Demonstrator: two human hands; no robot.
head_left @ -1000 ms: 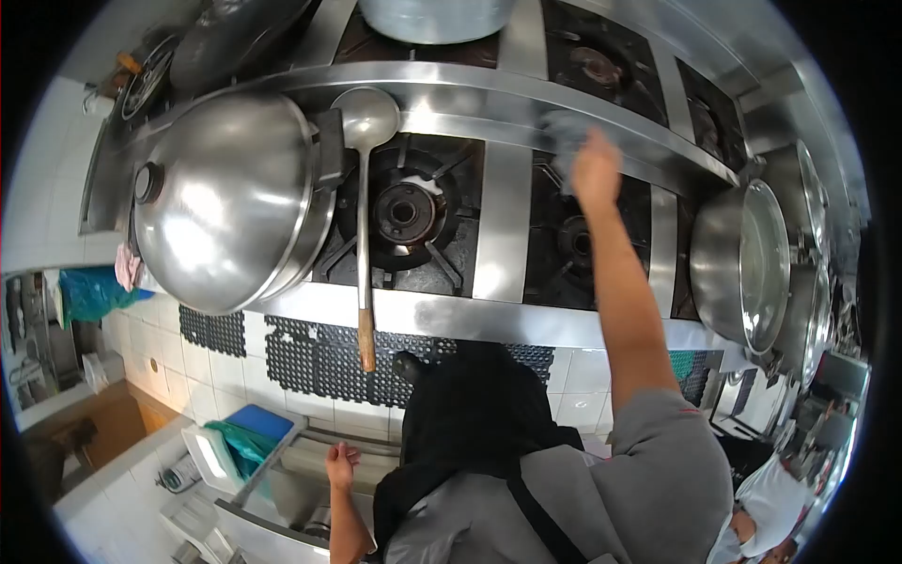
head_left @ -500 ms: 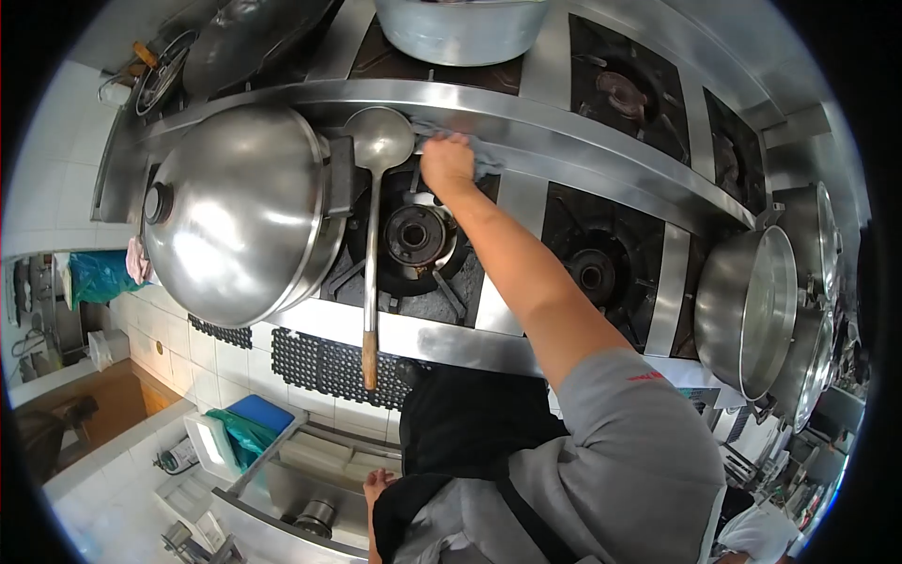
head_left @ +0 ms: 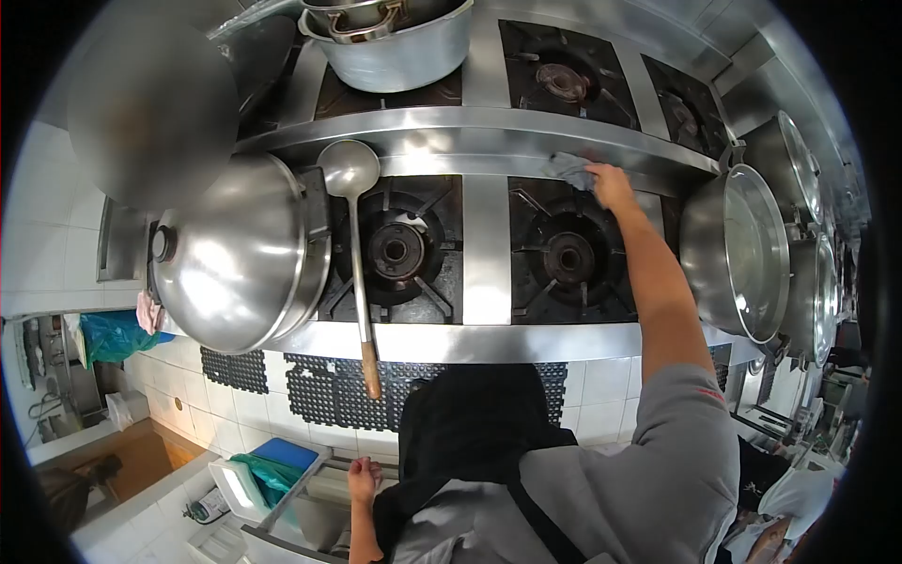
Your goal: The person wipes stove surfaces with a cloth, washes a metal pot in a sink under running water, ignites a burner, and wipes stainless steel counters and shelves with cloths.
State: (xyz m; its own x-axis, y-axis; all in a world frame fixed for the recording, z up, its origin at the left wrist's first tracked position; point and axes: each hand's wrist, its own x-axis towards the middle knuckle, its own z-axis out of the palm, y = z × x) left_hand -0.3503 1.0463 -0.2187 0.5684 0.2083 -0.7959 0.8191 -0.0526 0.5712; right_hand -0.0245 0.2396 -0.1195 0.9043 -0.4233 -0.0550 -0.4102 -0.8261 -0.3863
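right arm (head_left: 665, 296) stretched forward, right fingers (head_left: 601, 170) gripping; left hand (head_left: 364, 477) low, loosely curled.

Grey sleeve (head_left: 684, 423): red marking (head_left: 711, 394) is showing up the arm from the right hand (head_left: 613, 185), too small to read.
Black cloth (head_left: 759, 463): white mark (head_left: 752, 488) is showing well right of the left hand (head_left: 364, 477), illegible.
Readable text: none.

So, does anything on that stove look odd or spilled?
The ladle lies partly over a front burner, its handle jutting past the stove edge, perhaps easily bumped. That burner's pale patch could be spill or metal.
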